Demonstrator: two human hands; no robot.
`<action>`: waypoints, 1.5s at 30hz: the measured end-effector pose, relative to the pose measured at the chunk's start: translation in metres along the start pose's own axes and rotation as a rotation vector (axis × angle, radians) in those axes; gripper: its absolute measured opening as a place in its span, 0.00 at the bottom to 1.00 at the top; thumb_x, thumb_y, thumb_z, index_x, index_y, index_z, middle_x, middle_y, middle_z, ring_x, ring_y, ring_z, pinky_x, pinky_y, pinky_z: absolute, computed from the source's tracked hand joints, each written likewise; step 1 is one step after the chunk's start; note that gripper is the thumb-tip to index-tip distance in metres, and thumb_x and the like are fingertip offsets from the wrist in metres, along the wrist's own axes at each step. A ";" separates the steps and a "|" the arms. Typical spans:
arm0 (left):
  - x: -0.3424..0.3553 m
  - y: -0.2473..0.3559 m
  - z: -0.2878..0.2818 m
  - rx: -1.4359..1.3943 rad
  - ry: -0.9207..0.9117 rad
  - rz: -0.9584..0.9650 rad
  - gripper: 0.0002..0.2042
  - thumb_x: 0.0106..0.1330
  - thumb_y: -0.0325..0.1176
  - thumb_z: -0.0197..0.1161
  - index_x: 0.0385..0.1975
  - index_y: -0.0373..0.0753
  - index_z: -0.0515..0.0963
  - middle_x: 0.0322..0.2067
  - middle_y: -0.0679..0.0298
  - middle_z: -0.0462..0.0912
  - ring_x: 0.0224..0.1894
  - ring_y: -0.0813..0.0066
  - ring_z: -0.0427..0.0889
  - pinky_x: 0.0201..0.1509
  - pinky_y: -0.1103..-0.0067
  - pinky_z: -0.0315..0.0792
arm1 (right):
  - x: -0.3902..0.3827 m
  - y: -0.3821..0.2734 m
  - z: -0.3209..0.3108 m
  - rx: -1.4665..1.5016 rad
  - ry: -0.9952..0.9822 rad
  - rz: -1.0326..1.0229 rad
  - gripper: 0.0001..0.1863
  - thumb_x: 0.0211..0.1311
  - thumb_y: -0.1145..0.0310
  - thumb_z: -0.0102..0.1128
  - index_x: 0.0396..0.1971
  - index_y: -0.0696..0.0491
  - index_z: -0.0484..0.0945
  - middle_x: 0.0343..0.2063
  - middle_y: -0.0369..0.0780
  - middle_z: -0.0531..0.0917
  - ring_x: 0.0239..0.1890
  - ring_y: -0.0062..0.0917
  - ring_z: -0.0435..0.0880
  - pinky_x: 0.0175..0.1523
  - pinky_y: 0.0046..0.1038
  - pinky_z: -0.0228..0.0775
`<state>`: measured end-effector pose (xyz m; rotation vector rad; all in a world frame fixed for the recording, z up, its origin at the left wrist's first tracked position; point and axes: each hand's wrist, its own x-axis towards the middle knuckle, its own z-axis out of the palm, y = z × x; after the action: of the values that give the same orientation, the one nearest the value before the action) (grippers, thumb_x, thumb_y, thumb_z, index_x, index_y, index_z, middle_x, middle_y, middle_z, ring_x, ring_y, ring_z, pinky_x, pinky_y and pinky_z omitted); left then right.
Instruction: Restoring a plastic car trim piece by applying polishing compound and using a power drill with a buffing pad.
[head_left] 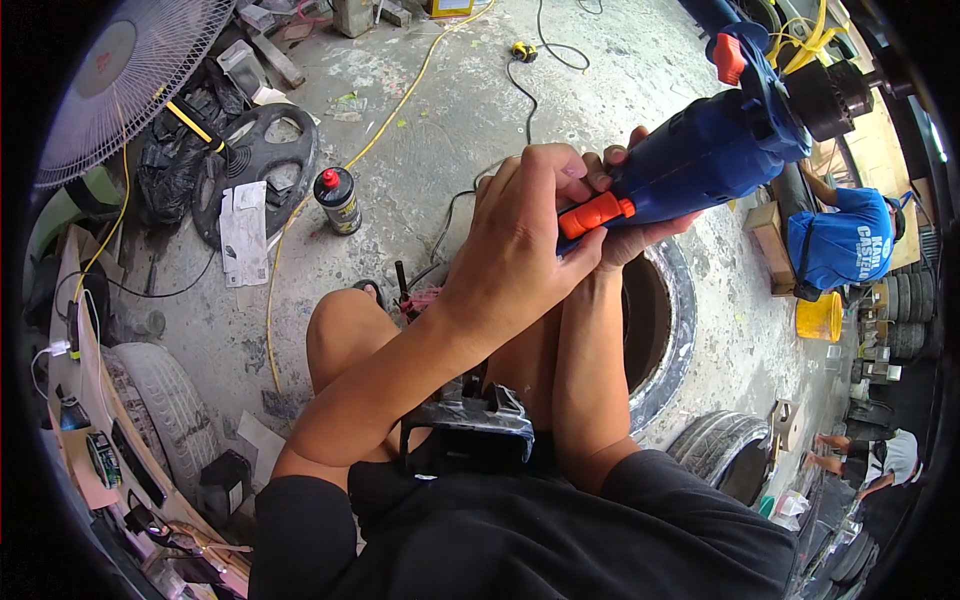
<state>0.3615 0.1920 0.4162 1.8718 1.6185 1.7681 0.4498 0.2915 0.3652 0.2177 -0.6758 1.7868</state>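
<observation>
A blue power drill (pixel 700 150) is held up in front of me, its black chuck (pixel 828 98) pointing to the upper right. An orange-red part (pixel 597 214) shows on its rear section, and a second red piece (pixel 729 60) sits near the front. My left hand (pixel 525 215) is closed at the rear end, its thumb close to the orange-red part. From below, my right hand (pixel 640 240) grips the body, with fingertips showing over the far side. Part of the rear of the drill is hidden by my left hand.
A tire (pixel 682 335) lies on the floor right of my forearms. A black bottle with a red cap (pixel 338 205) stands to the left, beside a yellow cord (pixel 410 95). A fan (pixel 130 80) is at upper left. A person in a blue shirt (pixel 850 240) is at right.
</observation>
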 end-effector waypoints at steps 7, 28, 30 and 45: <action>0.002 0.002 -0.005 -0.043 -0.014 0.013 0.25 0.48 0.22 0.69 0.45 0.34 0.64 0.34 0.57 0.76 0.39 0.63 0.79 0.46 0.72 0.70 | 0.003 0.002 0.012 -0.020 0.005 -0.073 0.50 0.50 0.28 0.52 0.55 0.62 0.65 0.39 0.43 0.78 0.36 0.27 0.78 0.33 0.24 0.77; 0.005 0.003 -0.004 -0.070 0.040 0.022 0.23 0.50 0.26 0.70 0.44 0.36 0.66 0.31 0.59 0.79 0.31 0.66 0.81 0.40 0.72 0.72 | -0.001 0.000 0.014 -0.109 0.171 -0.018 0.51 0.46 0.23 0.48 0.52 0.58 0.69 0.31 0.43 0.79 0.26 0.24 0.78 0.31 0.23 0.74; 0.005 0.002 -0.003 -0.094 0.014 0.002 0.23 0.50 0.25 0.70 0.44 0.35 0.66 0.32 0.59 0.79 0.32 0.66 0.81 0.40 0.73 0.72 | 0.000 -0.002 0.013 -0.139 0.175 -0.025 0.51 0.46 0.23 0.48 0.51 0.58 0.69 0.31 0.43 0.79 0.26 0.25 0.79 0.30 0.23 0.74; 0.006 -0.001 -0.001 -0.030 0.006 -0.109 0.20 0.53 0.28 0.70 0.41 0.35 0.66 0.25 0.60 0.78 0.30 0.68 0.81 0.35 0.76 0.72 | -0.001 -0.002 0.013 -0.165 0.222 0.029 0.48 0.47 0.23 0.46 0.51 0.55 0.68 0.33 0.44 0.79 0.30 0.29 0.79 0.35 0.30 0.74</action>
<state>0.3584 0.1958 0.4194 1.7323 1.6524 1.7451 0.4499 0.2838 0.3758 -0.1015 -0.6640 1.7411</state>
